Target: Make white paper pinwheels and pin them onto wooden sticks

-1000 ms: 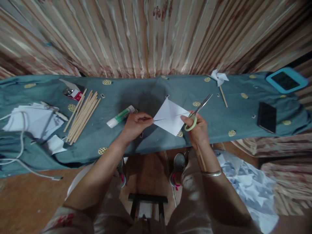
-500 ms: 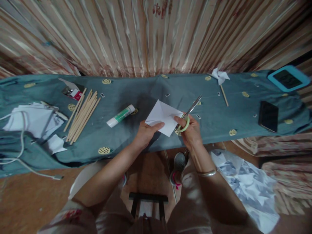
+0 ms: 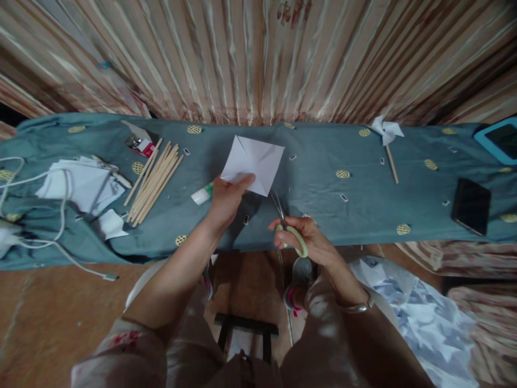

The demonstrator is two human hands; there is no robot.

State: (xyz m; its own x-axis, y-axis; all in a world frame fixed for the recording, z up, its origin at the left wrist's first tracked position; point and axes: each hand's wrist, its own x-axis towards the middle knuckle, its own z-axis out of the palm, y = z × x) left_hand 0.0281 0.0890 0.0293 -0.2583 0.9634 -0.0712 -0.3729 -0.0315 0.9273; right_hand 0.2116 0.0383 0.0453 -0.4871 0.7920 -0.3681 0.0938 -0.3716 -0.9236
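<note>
My left hand (image 3: 226,196) pinches the near left edge of a white creased paper square (image 3: 253,162) and holds it up over the teal cloth table (image 3: 323,161). My right hand (image 3: 304,242) grips scissors (image 3: 287,226) with pale green handles, near the table's front edge. The blades point up toward the paper's lower corner and are slightly parted. A glue stick (image 3: 202,194) lies just left of my left hand, partly hidden by it.
A bundle of wooden sticks (image 3: 155,180), a stack of white paper (image 3: 81,186) and a white cable (image 3: 60,237) lie at the left. A finished paper pinwheel (image 3: 386,134), a black phone (image 3: 470,206) and a blue-cased tablet (image 3: 498,140) are at the right. Paper scraps (image 3: 420,318) cover the floor.
My left hand turned the paper and lifted it farther from me. My right hand drew the scissors back from the paper's right side to below it, blades pointing up.
</note>
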